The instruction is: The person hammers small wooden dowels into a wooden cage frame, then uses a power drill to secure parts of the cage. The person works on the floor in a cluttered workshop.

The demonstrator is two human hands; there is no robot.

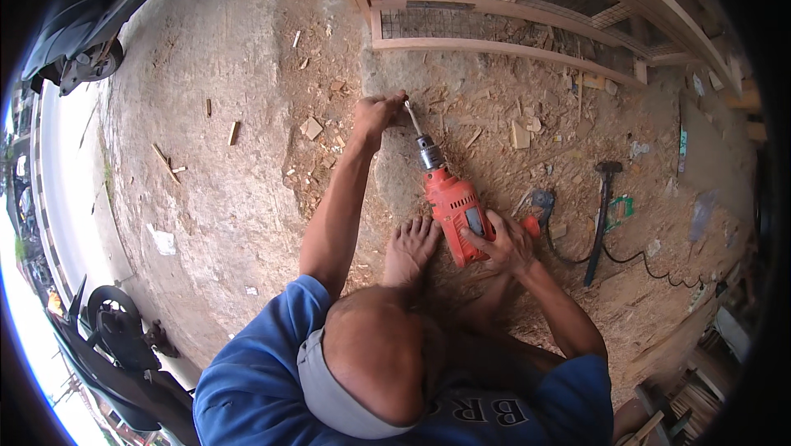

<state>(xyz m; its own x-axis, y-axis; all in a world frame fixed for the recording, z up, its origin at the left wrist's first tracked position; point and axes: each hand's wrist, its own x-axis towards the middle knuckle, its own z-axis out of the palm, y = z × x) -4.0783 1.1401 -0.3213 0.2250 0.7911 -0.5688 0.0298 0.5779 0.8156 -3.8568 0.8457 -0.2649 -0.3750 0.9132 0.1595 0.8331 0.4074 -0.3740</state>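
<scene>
An orange-red power drill (451, 203) points away from me over the littered ground, with a long bit (414, 121) in its silver chuck. My right hand (507, 244) is closed around the drill's rear and handle. At the far end of the bit, my left hand (379, 116) has its fingers pinched together. Something small and dark sits at those fingertips, too small to make out. My bare foot (412, 244) rests just left of the drill body.
A hammer (601, 219) lies on the right, beside a coiled black cable (651, 269). Wooden frames with wire mesh (511, 9) stand at the far side. Wood chips and offcuts (521, 135) cover the ground. Motorbikes (115, 339) are parked at the left.
</scene>
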